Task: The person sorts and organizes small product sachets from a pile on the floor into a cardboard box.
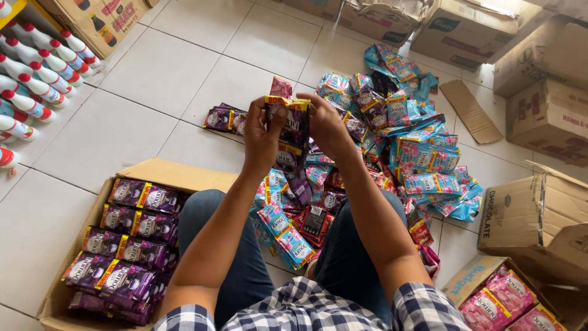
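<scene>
My left hand (262, 140) and my right hand (326, 126) both grip the top of a strip of dark purple sachets (293, 132) that hangs down in front of my knees. Under it, between my legs and beyond, lies a heap of mixed sachets (392, 141) in blue, pink, purple and red. By my left knee stands an open cardboard box (184, 173) with purple sachet strips (125, 242) stacked in rows.
White bottles with red caps (37, 73) lie at the far left. A small stack of purple sachets (224, 119) rests on the tiles. Cardboard cartons (545, 110) line the back and right; one box (474, 276) at the lower right holds pink sachets (502, 300).
</scene>
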